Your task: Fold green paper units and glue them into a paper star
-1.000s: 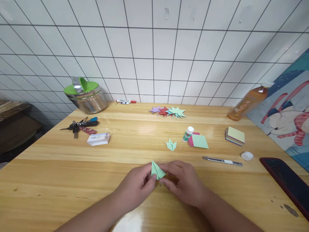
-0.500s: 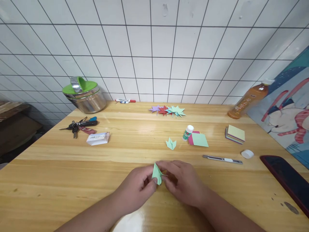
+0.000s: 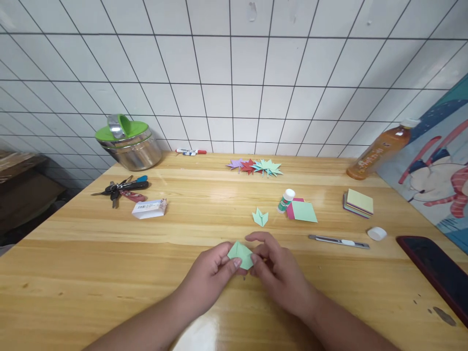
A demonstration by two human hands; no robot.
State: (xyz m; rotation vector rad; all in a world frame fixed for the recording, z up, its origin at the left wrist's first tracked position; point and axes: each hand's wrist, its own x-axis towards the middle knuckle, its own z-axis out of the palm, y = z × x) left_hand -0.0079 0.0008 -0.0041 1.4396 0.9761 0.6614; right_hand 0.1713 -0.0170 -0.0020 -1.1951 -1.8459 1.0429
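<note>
Head view looks down on a pale wooden bench (image 3: 91, 273) with a glossy, grained top, set against a white tiled wall. Low in the centre of the frame, both hands meet over a small folded piece of mint-green paper (image 3: 240, 254). It is a flat, crisp-edged diamond with its long axis running roughly left to right across the frame. The left hand (image 3: 212, 275) pinches its left edge between thumb and fingertips; the right hand (image 3: 280, 275) closes on its right edge, thumb arched over the top. The paper lies between the two hands, equally near to each and just above the bench surface.

Just beyond the hands, toward the centre of the frame, lies a second green folded piece (image 3: 260, 217) with two pointed tips. Right of it stand a small glue bottle (image 3: 285, 201) and green and pink paper squares (image 3: 302, 211). A slim metal utility knife (image 3: 338, 241) lies lengthwise at right, near a white cap (image 3: 377, 233) and a stack of coloured paper (image 3: 359, 203). Finished spiky paper leaves (image 3: 256, 167) sit near the wall.
</note>
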